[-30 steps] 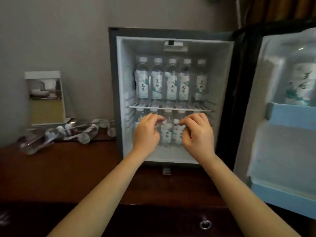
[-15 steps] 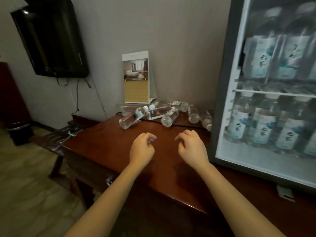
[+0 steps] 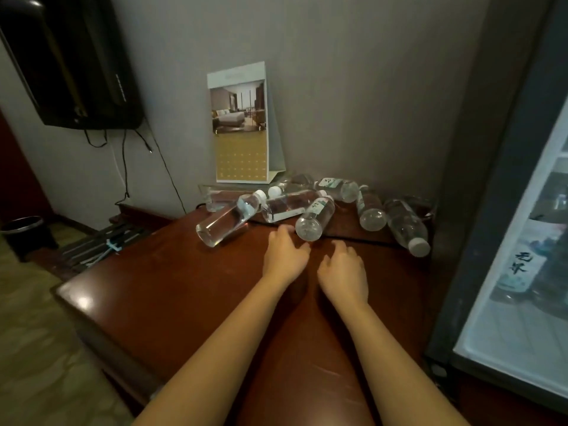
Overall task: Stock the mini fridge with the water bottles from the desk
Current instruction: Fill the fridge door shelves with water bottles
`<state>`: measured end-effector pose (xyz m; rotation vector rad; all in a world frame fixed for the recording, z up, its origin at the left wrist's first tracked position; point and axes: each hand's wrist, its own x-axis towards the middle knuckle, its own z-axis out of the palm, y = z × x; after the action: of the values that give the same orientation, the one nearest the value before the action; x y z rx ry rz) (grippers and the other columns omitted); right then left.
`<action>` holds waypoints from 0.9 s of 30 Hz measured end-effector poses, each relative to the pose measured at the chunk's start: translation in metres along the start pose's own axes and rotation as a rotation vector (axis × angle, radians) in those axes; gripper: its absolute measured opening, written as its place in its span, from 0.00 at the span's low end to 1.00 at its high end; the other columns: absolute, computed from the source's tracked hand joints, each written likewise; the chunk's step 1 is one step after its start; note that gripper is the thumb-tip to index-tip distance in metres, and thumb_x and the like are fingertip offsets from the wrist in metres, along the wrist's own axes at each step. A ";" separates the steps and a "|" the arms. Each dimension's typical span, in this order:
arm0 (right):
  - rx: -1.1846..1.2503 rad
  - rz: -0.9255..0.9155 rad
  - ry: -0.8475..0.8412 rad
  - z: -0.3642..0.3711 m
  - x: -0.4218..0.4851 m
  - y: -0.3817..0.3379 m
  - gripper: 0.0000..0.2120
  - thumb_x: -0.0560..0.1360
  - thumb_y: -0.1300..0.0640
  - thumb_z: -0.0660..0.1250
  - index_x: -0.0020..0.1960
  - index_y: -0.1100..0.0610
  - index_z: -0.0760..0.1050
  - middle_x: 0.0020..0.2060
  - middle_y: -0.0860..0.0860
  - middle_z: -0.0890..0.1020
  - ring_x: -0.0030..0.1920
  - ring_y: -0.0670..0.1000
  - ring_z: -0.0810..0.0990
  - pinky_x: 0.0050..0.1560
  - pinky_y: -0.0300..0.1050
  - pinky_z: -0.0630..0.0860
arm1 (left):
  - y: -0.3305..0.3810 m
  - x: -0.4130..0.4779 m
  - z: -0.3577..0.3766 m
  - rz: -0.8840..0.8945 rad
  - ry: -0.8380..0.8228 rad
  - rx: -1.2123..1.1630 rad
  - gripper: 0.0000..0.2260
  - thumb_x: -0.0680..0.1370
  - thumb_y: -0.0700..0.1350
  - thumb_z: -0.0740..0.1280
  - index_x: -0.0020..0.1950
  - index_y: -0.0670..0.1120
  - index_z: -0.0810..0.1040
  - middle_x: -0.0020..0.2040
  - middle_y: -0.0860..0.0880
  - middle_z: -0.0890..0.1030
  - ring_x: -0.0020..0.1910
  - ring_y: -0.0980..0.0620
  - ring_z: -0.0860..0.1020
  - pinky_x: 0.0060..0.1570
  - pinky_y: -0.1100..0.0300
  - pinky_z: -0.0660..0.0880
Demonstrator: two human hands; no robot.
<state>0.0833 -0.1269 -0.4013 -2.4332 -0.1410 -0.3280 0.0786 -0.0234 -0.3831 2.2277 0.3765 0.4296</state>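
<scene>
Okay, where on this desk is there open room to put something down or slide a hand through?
The near and left stretch of the desk is bare, from its front edge up to the bottles. It is crowded at the back, where bottles lie piled between the calendar and the fridge. Both hands sit at that pile's near edge.

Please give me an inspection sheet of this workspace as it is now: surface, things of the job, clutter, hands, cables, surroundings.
Surface: dark wooden desk, glossy, bare near the front.
Job's things: water bottles lying on their sides at the back of the desk; mini fridge at right, bottles inside.
Clutter: standing calendar against the wall.
Hands: left hand and right hand both empty, reaching toward the bottles.
Cables: black cables hanging below the TV.
Surroundings: grey wall, bin on the floor at left.
</scene>
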 end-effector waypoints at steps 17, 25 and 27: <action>0.188 0.069 0.043 -0.008 0.001 0.002 0.19 0.81 0.54 0.53 0.68 0.60 0.68 0.61 0.58 0.77 0.61 0.58 0.75 0.57 0.48 0.71 | 0.002 0.015 0.019 0.002 0.091 0.092 0.31 0.69 0.56 0.72 0.71 0.53 0.68 0.62 0.49 0.78 0.64 0.47 0.74 0.60 0.56 0.70; 0.529 0.197 -0.155 -0.013 -0.002 -0.006 0.31 0.77 0.48 0.61 0.75 0.53 0.53 0.65 0.60 0.74 0.64 0.61 0.73 0.61 0.49 0.70 | -0.008 -0.034 -0.012 0.030 -0.033 0.032 0.33 0.63 0.49 0.75 0.67 0.54 0.72 0.50 0.51 0.84 0.51 0.56 0.80 0.48 0.64 0.75; 0.715 0.265 -0.162 -0.019 -0.007 -0.008 0.42 0.73 0.53 0.67 0.77 0.52 0.44 0.68 0.60 0.70 0.66 0.60 0.71 0.63 0.49 0.70 | -0.014 -0.049 -0.017 0.032 -0.051 -0.025 0.34 0.61 0.51 0.77 0.67 0.54 0.72 0.50 0.52 0.84 0.49 0.58 0.80 0.50 0.63 0.76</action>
<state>0.0712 -0.1326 -0.3840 -1.7353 0.0002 0.0443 0.0260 -0.0225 -0.3924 2.2184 0.3073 0.3921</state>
